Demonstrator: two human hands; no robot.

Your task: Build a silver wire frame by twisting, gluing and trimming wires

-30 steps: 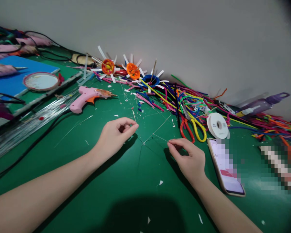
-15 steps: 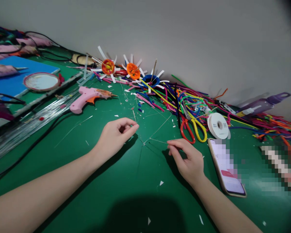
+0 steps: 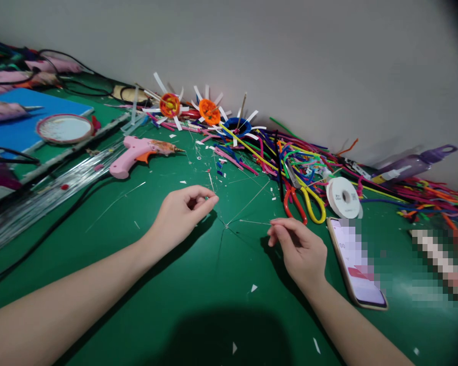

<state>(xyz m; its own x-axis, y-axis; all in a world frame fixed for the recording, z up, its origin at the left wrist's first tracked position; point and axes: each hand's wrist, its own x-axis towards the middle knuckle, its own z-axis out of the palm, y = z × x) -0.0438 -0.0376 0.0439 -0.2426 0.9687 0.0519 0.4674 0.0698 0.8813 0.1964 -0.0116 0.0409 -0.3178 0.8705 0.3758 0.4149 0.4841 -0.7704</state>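
My left hand is closed in a pinch. A thin pale strand sticks up beyond its fingertips. Across from it, my right hand pinches the end of another fine strand, which stretches leftward just above the green tabletop. Several hair-thin strands meet at a small knot-like crossing between the hands, and one of them runs up to the right. Whether these are wire or clear line, I cannot tell. Red-and-yellow-handled scissors lie beyond my right hand, beside a white spool.
A pink glue gun with a black cord lies at the left. Pipe cleaners are heaped along the wall, with an orange flower-like piece among them. A phone lies right of my right hand. Paper scraps dot the green table.
My right hand has moved slightly to the right, with its strand drawn along. The left hand stays in place. The display on the phone has changed.
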